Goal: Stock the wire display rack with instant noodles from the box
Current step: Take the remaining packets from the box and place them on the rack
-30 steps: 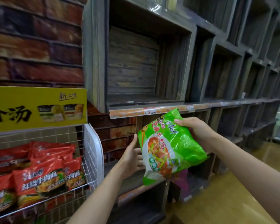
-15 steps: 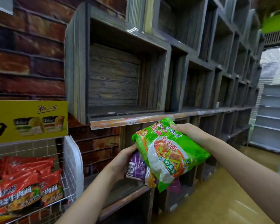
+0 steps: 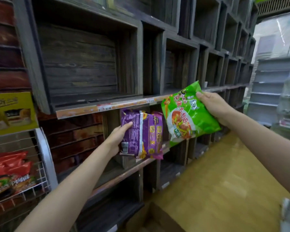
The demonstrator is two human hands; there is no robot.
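My right hand point(image 3: 215, 107) grips a green instant-noodle pack point(image 3: 187, 118) by its upper right edge, holding it tilted in front of the wooden shelving. My left hand point(image 3: 118, 139) holds a purple noodle pack point(image 3: 143, 133) by its left edge, its back side facing me, just left of the green one. The two packs sit close together, the green one slightly overlapping. At the far left stands the white wire display rack point(image 3: 43, 158) with red noodle packs point(image 3: 8, 173) lying in it under a yellow sign point(image 3: 10, 111).
Dark wooden cubby shelves point(image 3: 84, 64) fill the wall ahead, with an orange price strip point(image 3: 94, 108) along one ledge. A cardboard box edge point(image 3: 164, 218) shows at the bottom. Yellowish floor point(image 3: 224, 181) stretches right toward grey metal shelving point(image 3: 271, 91).
The view swung right, pushing the wire rack to the left edge. My left hand has drawn the purple pack out from behind the green one. My right hand carried the green pack rightward.
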